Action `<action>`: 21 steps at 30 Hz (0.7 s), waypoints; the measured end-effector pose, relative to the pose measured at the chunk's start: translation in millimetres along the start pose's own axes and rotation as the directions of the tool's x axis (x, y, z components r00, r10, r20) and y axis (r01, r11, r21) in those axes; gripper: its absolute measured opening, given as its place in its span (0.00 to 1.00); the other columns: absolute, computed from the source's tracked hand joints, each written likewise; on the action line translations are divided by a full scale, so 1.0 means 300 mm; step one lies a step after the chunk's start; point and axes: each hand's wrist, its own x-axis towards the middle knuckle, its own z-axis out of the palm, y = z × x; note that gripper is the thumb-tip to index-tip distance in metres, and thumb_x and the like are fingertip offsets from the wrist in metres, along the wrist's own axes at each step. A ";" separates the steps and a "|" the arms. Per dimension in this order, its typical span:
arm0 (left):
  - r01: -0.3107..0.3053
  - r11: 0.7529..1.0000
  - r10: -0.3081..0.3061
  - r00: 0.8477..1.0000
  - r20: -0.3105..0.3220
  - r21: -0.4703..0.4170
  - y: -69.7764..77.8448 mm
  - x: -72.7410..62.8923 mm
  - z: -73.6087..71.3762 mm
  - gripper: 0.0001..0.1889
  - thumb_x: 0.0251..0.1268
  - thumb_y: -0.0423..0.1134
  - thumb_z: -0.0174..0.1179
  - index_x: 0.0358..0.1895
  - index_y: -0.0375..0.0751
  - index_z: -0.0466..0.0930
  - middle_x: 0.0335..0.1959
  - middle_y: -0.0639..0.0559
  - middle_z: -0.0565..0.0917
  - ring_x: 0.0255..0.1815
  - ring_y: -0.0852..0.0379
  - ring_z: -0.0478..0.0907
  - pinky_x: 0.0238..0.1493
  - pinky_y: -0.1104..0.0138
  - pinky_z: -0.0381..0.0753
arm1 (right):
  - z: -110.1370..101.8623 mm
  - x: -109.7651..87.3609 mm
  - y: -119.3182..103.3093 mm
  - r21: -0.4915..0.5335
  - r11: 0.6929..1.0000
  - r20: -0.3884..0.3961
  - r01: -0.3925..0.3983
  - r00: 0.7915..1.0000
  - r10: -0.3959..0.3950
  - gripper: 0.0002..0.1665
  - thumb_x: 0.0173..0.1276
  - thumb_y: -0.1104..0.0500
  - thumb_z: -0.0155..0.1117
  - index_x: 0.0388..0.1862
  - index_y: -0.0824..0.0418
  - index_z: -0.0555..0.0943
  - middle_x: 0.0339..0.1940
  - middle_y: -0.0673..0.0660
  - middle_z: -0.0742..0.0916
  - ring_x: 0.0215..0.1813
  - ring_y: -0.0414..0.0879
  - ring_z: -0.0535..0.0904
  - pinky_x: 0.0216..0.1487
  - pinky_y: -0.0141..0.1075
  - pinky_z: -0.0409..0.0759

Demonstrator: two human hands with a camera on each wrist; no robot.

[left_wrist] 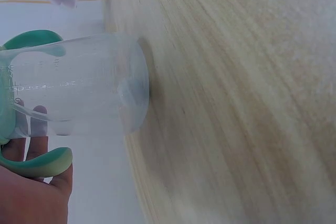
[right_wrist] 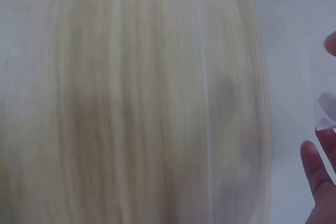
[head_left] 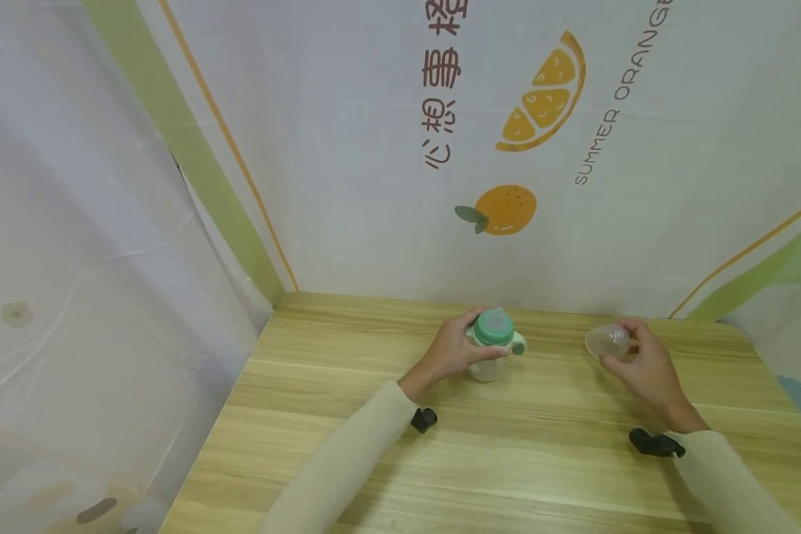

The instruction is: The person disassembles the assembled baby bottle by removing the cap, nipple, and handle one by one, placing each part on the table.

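Note:
My left hand [head_left: 446,351] grips a baby bottle [head_left: 494,328] with a green collar, a clear teat on top and two green handles. In the left wrist view, the bottle's clear body [left_wrist: 84,85] has measuring marks, and fingers pass behind it near one green handle [left_wrist: 44,164]. Its base is at or just above the tabletop; contact is hard to tell. Off to the right, my right hand [head_left: 654,374] holds a clear domed cap [head_left: 604,341] between thumb and fingers, raised over the table. Only part of that cap [right_wrist: 321,87] shows in the right wrist view.
The wooden table [head_left: 507,460] ends at a white curtain [head_left: 374,185] printed with oranges and lettering. Another pale curtain [head_left: 107,245] hangs along the left side. Black wrist mounts [head_left: 656,443] sit beneath both forearms.

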 end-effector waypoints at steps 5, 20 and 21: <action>-0.008 1.000 0.008 1.000 -0.004 -0.004 -0.002 0.001 0.001 0.39 0.64 0.43 0.83 0.78 0.45 0.78 0.64 0.49 0.88 0.60 0.57 0.83 0.63 0.62 0.81 | -0.014 -0.001 0.012 -0.030 0.999 0.084 -0.035 0.996 0.037 0.40 0.68 0.66 0.73 0.75 0.74 0.69 0.64 0.78 0.79 0.53 0.70 0.82 0.37 0.30 0.79; -0.014 1.000 0.014 1.000 -0.002 -0.019 -0.010 0.003 0.003 0.39 0.64 0.43 0.83 0.78 0.45 0.78 0.64 0.50 0.88 0.60 0.58 0.83 0.63 0.61 0.81 | -0.039 -0.022 0.050 -0.063 0.998 0.209 -0.026 0.977 0.038 0.41 0.66 0.69 0.76 0.74 0.76 0.69 0.62 0.76 0.80 0.53 0.71 0.82 0.40 0.33 0.80; -0.013 1.000 0.013 1.000 -0.002 -0.016 -0.010 0.003 0.003 0.39 0.64 0.43 0.83 0.78 0.45 0.78 0.64 0.50 0.88 0.60 0.58 0.83 0.63 0.61 0.81 | -0.040 -0.023 0.052 -0.060 0.998 0.214 -0.027 0.976 0.039 0.41 0.66 0.69 0.76 0.74 0.76 0.69 0.62 0.76 0.79 0.52 0.71 0.83 0.39 0.34 0.81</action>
